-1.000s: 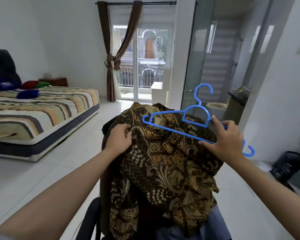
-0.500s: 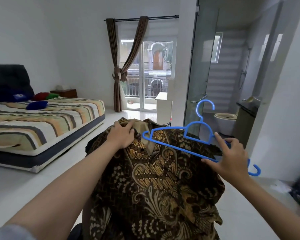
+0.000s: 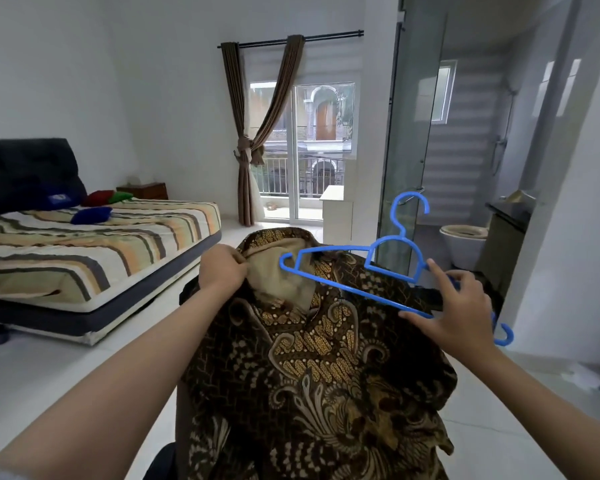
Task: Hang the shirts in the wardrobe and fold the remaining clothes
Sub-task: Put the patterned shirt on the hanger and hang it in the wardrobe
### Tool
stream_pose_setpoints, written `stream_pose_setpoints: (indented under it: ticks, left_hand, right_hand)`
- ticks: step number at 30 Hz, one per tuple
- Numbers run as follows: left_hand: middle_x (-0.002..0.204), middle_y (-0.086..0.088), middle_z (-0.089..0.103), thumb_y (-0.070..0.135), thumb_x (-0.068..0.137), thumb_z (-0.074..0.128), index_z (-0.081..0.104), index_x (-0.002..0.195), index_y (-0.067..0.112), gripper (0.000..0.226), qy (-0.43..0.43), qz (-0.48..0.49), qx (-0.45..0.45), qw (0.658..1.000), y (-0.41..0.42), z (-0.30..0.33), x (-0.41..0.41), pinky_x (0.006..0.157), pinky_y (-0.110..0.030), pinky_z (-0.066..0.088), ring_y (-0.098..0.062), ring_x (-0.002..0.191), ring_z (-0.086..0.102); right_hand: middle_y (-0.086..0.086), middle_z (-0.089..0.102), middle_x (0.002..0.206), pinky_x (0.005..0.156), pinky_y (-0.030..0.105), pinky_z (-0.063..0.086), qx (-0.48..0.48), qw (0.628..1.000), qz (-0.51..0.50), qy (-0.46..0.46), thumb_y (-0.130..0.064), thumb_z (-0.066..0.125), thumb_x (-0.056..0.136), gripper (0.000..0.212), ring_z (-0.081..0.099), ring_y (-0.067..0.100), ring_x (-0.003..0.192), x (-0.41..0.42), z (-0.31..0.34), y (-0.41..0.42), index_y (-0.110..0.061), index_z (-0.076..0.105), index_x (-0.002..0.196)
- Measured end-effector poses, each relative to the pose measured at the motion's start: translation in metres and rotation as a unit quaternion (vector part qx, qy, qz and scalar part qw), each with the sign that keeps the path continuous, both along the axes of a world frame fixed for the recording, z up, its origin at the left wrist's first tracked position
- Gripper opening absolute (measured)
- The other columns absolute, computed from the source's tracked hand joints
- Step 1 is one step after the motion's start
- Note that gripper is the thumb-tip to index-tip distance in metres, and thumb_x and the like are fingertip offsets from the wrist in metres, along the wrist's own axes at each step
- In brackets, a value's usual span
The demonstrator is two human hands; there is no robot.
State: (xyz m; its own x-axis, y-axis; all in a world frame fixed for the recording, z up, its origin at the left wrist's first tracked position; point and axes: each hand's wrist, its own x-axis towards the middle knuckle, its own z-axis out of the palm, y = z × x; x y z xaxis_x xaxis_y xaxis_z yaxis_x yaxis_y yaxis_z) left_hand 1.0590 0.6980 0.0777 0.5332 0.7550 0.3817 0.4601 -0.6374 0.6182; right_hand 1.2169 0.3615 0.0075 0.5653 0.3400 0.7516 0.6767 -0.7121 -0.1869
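We grip the brown batik shirt with gold scroll patterns (image 3: 312, 368) at its collar with our left hand (image 3: 222, 270), fingers curled shut on the fabric so the beige inner lining shows beside the knuckles. Our right hand (image 3: 454, 311) pinches the lower bar of the blue plastic clothes hanger (image 3: 374, 268) between thumb and fingers, the index finger stretched out along the frame. The hanger lies tilted over the shirt's shoulder area, its left tip just beside the open collar, its hook pointing up. The shirt hangs down between our arms and hides whatever is beneath it. To the left stands a low bed with a striped mattress (image 3: 94, 251), small red, green and blue cushions near its head. Ahead, brown tied curtains (image 3: 253, 133) frame a glass balcony door (image 3: 319, 150). On the right, a glass partition (image 3: 406, 133) stands before a white toilet (image 3: 465, 244)
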Motion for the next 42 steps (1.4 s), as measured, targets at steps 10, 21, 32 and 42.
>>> stream_pose_setpoints:
  ticks: [10,21,32,42]
  left_hand:
    - [0.1,-0.004,0.063,0.02,0.077,0.06,0.063,0.097,0.015,0.021,0.251,-0.014,0.197,0.948,-0.002,0.035,-0.059,0.069,-0.031,0.047,-0.026,0.098,0.06]
    - [0.115,0.001,0.063,0.015,0.071,0.056,0.063,0.122,0.025,0.052,0.106,-0.205,0.152,0.961,-0.023,0.082,-0.137,0.088,-0.032,0.048,-0.025,0.11,0.057]
    - [0.088,-0.01,0.061,0.01,0.076,0.058,0.07,0.094,0.009,0.022,0.046,-0.3,0.071,0.95,-0.102,0.13,-0.17,0.078,-0.03,0.043,-0.023,0.086,0.057]
    - [0.137,0.002,0.047,0.015,0.084,0.056,0.054,0.128,0.027,0.046,0.073,-0.356,0.174,0.915,-0.12,0.144,-0.193,0.112,-0.038,0.027,-0.019,0.13,0.037]
  right_hand:
    - [0.015,0.052,0.105,0.071,0.041,0.044,-0.02,0.997,0.041,-0.066,-0.055,0.084,0.052,0.101,0.053,0.031,0.091,-0.056,0.044,0.015,-0.017,0.048,0.138]
    - [0.016,0.057,0.1,0.064,0.036,0.043,-0.04,0.988,0.05,-0.143,-0.062,0.08,0.054,0.098,0.054,0.029,0.083,-0.142,0.09,0.046,-0.015,0.05,0.135]
    - [0.015,0.058,0.099,0.06,0.033,0.039,-0.033,0.982,0.023,-0.182,-0.064,0.079,0.055,0.095,0.053,0.028,0.078,-0.205,0.099,0.051,-0.014,0.055,0.132]
    - [0.01,0.052,0.101,0.065,0.031,0.034,0.017,0.986,0.045,-0.157,-0.075,0.057,0.062,0.093,0.053,0.026,0.085,-0.219,0.107,0.021,-0.019,0.05,0.136]
